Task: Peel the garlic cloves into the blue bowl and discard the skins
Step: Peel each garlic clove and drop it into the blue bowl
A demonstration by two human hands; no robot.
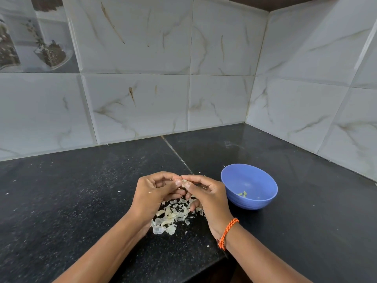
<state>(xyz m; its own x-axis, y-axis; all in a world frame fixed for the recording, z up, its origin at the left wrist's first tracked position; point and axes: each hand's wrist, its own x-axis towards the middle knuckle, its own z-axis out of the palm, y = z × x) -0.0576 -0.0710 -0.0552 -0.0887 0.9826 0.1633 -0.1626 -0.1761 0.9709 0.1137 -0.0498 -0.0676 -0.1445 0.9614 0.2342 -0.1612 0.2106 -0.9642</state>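
— Fingers (184, 177) of both hands are pinched together on one small garlic clove (185, 183), right hand (206, 198) picking at it, left hand (153, 193) steadying.

— Where do the peelings land?

— Straight below the fingertips, on a heap of skins (173, 216) lying on the black counter (81, 190). To the right of the fingers sits the blue bowl (250, 185), with a few peeled bits inside.

— Any risk?

— I'd say the clove could slip from that tight pinch and drop into the skins, or a flake could cling to it and ride into the bowl.
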